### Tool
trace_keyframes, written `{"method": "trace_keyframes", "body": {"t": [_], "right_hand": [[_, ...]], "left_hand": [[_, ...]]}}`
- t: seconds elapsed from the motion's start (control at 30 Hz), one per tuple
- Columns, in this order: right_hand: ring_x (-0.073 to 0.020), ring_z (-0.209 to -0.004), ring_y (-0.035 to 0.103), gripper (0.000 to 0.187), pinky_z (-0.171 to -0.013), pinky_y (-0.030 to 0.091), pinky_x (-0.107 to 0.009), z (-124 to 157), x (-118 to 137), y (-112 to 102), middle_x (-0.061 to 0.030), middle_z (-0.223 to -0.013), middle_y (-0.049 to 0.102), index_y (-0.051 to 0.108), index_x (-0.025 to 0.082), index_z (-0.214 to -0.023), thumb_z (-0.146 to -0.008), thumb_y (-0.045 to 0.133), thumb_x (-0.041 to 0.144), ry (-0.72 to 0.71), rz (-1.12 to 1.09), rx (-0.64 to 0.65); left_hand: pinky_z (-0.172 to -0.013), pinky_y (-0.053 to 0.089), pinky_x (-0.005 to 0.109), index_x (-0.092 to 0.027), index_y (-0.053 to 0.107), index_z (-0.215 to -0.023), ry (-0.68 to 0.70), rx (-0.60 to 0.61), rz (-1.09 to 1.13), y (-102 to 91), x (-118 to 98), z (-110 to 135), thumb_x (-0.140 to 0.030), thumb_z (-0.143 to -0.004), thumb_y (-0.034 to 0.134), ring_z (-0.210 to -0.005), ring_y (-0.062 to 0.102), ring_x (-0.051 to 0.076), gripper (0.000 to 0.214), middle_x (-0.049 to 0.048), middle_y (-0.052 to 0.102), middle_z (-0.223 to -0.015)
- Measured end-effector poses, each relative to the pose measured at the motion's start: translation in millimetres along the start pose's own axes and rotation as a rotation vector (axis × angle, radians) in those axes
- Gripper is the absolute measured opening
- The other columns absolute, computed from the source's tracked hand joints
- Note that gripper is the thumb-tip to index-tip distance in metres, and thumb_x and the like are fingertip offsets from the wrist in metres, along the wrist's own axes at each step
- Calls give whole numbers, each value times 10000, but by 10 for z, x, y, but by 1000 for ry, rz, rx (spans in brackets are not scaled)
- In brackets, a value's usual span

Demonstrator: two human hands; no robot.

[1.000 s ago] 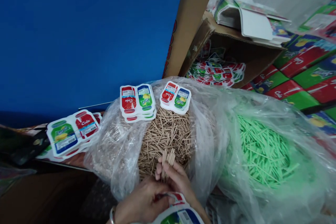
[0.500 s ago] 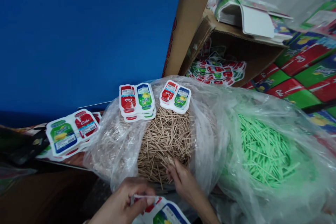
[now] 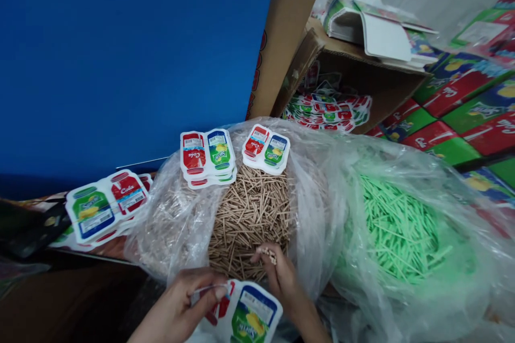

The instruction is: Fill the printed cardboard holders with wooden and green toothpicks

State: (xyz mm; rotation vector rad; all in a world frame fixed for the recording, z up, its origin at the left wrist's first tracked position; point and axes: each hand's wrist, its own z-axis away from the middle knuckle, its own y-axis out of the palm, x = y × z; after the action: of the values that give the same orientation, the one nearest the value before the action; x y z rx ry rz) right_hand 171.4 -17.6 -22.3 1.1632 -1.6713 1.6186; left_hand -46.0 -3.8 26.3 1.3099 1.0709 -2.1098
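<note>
Right hand [image 3: 282, 274], fingers clamped round a bundle of thin tan sticks [image 3: 269, 254], just turned it end-on by the brown stick pile [image 3: 254, 209]; left hand [image 3: 188, 299], pinching a flat red-and-green plastic packet [image 3: 256, 313], raised it nearby, so the bundle looks gathered.

Above the brown sticks [image 3: 253, 209] the way lies open from the right grip [image 3: 279, 270] up to the left packet stack [image 3: 207, 156] and the right packet stack [image 3: 265, 149], which sit along the far edge. The left grip [image 3: 187, 297] and the held packet [image 3: 254, 315] block the near-left approach, while plastic folds [image 3: 311, 225] divide this opening from the green sticks [image 3: 398, 230]. The blue panel [image 3: 132, 53] seems to bar the far left, though depth there is hard to judge.
</note>
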Motion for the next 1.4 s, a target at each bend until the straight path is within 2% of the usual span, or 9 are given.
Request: {"method": "trace_keyframes", "body": {"t": [0.17,0.4,0.67,0.8,0.97,1.1,1.17,1.3,1.4], "right_hand": [[-139,-738,610,165,-696,477,-247,-4,14,-34,-16,-788,617,438,221,-989,-931,292,170,-41,-57,-40],[-132,-676,596,163,-659,483,-231,1,-4,-5,2,-737,602,450,227,-994,-946,294,213,-67,-44,-99],[-130,-675,594,167,-661,476,-222,23,-62,-4,6,-732,604,454,233,-1009,-952,298,226,-47,-57,-131],[-132,-694,596,172,-675,476,-224,14,-29,-49,7,-733,605,464,236,-990,-956,295,238,-47,-78,-172],[-142,-683,590,183,-656,475,-233,20,-56,-102,-4,-754,603,477,229,-1003,-955,303,260,-6,-142,-233],[-146,-715,589,186,-664,469,-233,8,-97,-146,-13,-793,606,491,230,-1019,-950,318,243,51,-167,-257],[-137,-713,584,177,-669,464,-223,-19,-95,-177,-3,-778,599,495,232,-1003,-948,326,229,36,-164,-267],[-119,-707,578,176,-681,456,-207,-100,-59,-233,7,-764,585,487,234,-987,-949,317,210,-30,-158,-309],[-118,-710,571,187,-678,454,-205,-154,-36,-255,3,-771,578,500,231,-954,-949,315,203,-15,-165,-313]], "left_hand": [[-634,442,177,-173,650,-756,-39,-43,4,-70,35,34,-309,-871,507,-675,620,154,228,7,676,-711],[-651,440,174,-165,654,-707,-21,50,33,-50,-17,11,-350,-902,441,-661,629,139,343,11,662,-673],[-626,421,168,-166,630,-688,19,62,-34,-2,-41,-45,-369,-904,419,-634,605,131,364,14,643,-650],[-613,443,162,-175,659,-714,13,59,2,10,-31,-100,-370,-892,437,-648,620,143,345,23,665,-680],[-585,473,176,-189,669,-686,-53,-65,68,-6,6,-206,-374,-843,512,-619,625,167,288,10,674,-645],[-615,510,211,-195,691,-683,-140,-189,283,-52,58,-294,-382,-745,635,-667,649,214,204,1,703,-648],[-593,522,228,-193,701,-681,-185,-242,379,-66,63,-340,-416,-707,663,-655,653,229,227,5,712,-638],[-541,526,245,-184,694,-648,-274,-342,507,-72,-38,-449,-495,-673,664,-569,651,225,313,8,707,-578],[-498,509,228,-178,682,-594,-298,-387,511,-79,-165,-533,-496,-639,694,-505,630,199,321,0,693,-528]]}}
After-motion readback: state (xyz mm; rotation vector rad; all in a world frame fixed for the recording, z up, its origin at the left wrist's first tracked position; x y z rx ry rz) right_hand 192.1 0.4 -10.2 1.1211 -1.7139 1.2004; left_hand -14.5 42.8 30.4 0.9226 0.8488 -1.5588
